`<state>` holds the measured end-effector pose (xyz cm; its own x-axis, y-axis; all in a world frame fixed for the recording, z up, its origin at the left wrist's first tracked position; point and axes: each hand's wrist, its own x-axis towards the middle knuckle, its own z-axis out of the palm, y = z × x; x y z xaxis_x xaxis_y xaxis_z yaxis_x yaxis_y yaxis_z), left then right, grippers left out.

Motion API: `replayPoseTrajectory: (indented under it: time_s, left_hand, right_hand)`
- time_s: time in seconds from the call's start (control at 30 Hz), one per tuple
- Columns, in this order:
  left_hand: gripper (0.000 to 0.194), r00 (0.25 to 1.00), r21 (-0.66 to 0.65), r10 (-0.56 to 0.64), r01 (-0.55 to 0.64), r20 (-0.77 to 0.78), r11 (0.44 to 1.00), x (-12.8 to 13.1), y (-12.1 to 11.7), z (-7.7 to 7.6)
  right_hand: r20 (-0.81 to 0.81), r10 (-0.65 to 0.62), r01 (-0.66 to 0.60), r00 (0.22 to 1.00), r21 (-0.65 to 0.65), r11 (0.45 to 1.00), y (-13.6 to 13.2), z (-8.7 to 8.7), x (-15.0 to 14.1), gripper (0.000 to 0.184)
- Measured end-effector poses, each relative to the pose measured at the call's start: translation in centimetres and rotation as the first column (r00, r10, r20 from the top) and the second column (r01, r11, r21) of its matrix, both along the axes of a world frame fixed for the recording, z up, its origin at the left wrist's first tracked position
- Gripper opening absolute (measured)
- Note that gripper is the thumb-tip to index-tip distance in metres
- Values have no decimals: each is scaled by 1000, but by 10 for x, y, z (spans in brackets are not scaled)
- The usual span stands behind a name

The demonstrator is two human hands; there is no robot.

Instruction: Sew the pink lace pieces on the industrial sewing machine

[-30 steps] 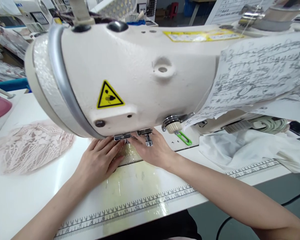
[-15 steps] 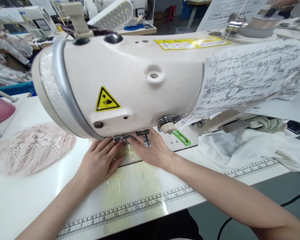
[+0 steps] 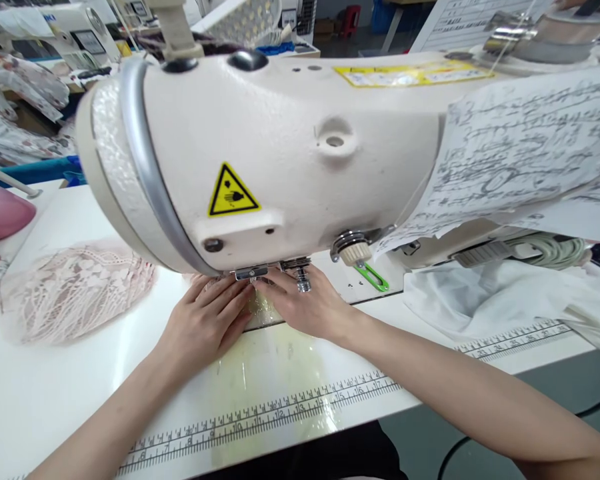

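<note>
Both hands lie on the work surface beneath the head of a white sewing machine (image 3: 290, 173). My left hand (image 3: 207, 323) rests palm down with its fingers stretched forward, left of the presser foot area. My right hand (image 3: 313, 303) lies flat on the other side, fingers pointing in under the machine head, their tips partly hidden. A bit of pale pink lace fabric (image 3: 211, 283) shows by the left fingers; the machine hides most of that spot. Another pink lace piece (image 3: 80, 293) lies flat on the table, left of my left hand.
A green loop-shaped tool (image 3: 374, 277) lies right of my right hand. Crumpled white cloth (image 3: 480, 300) sits further right. A printed ruler (image 3: 260, 421) runs along the table's front edge (image 3: 305, 437). Handwritten paper (image 3: 520, 147) covers the machine arm.
The view has shifted slightly, so the machine appears further right and higher. My left hand has edged slightly closer to the right hand, its thumb drawn nearer its fingers. Both hands stay under the machine head.
</note>
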<state>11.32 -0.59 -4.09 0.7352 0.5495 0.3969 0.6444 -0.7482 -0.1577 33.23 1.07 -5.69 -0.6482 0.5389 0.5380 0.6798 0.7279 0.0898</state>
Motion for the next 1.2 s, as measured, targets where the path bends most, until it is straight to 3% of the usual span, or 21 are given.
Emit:
replayPoseTrajectory:
  time_s: [0.57, 0.83, 0.93, 1.07, 1.13, 1.2]
  left_hand:
    - [45, 998, -82, 65, -65, -7, 995, 0, 1, -2]
    - [47, 993, -126, 117, -120, -30, 985, 0, -1, -5]
    - [46, 989, -100, 148, -147, 3, 984, 1, -4, 1]
    - [30, 933, -231, 348, -320, 94, 919, 2, 5, 13]
    - [33, 879, -337, 456, -390, 143, 857, 0, 20, 18]
    - [33, 845, -361, 508, -427, 167, 829, -3, 40, 22]
  right_hand:
    - [42, -26, 31, 999, -117, 993, 3, -2, -1, 35]
    - [-219, -30, -4, 975, -151, 989, 13, -10, 5, 26]
    - [-292, -38, 10, 956, -94, 996, 15, -10, 4, 24]
    - [-295, -37, 8, 955, -98, 995, 13, -9, 3, 26]
    - [-270, -47, 4, 962, -158, 988, 11, -9, 4, 27]
    - [-237, -52, 0, 970, -214, 977, 10, -9, 6, 30]
